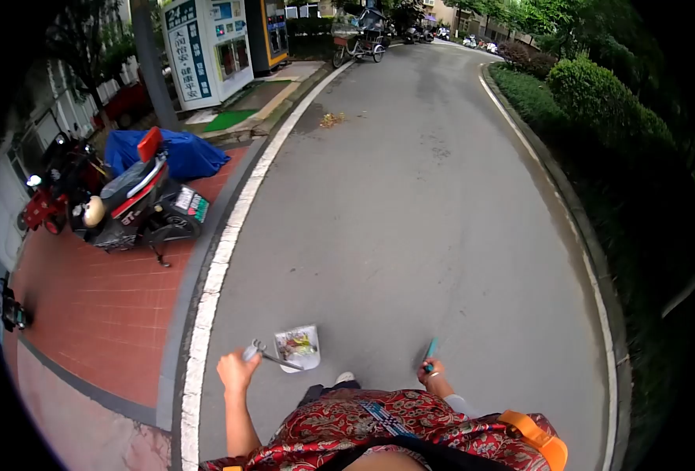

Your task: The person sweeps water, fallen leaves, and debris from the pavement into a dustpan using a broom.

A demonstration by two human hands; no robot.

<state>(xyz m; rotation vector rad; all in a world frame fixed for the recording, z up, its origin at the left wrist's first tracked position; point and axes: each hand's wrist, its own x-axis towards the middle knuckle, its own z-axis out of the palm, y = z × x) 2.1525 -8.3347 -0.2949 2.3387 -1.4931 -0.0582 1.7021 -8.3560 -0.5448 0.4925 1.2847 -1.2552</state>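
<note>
My left hand [237, 369] is closed around the grey handle [283, 362] of a long-handled dustpan, out to the left of my body. The white dustpan [310, 363] hangs or rests over the road just beyond that hand, with yellowish leaves and bits of litter [295, 345] inside. On the other side, my right hand [434, 370] grips a teal broom handle [432, 348], seen nearly end-on. The broom's lower end cannot be made out clearly. My patterned red top hides most of my legs; one shoe [346, 377] shows.
Grey road [379, 220] stretches ahead between a white-edged left kerb and a right kerb [547, 169] with hedges [598, 98]. Fallen leaves [331, 120] lie farther up the road. A parked scooter [139, 196], a blue cover [186, 155] and a tricycle [359, 45] stand leftward.
</note>
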